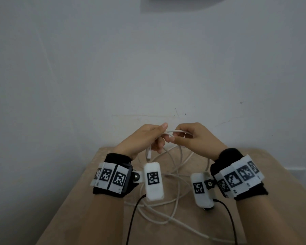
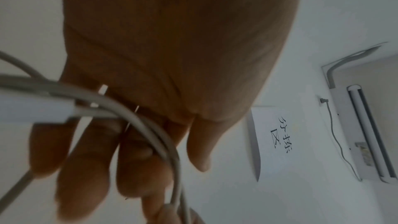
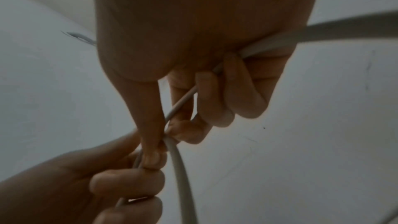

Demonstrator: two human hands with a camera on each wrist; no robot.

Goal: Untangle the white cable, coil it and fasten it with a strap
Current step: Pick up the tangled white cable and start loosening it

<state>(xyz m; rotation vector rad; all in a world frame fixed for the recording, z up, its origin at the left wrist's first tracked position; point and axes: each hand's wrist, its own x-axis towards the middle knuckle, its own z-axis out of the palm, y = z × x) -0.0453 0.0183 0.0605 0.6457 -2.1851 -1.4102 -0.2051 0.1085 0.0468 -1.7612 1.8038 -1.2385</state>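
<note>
Pinching the smooth round white cable [image 1: 175, 132], left hand [image 1: 145, 137] and right hand [image 1: 196, 137] curl around its loops

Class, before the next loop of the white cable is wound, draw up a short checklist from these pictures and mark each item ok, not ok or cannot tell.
1. left hand grips the white cable: ok.
2. right hand pinches the cable: ok.
3. connector end free, hanging below the left hand: ok.
4. Slack on the table untangled: not ok, loops cross.
5. Strap within reach: cannot tell, none in view.
</note>
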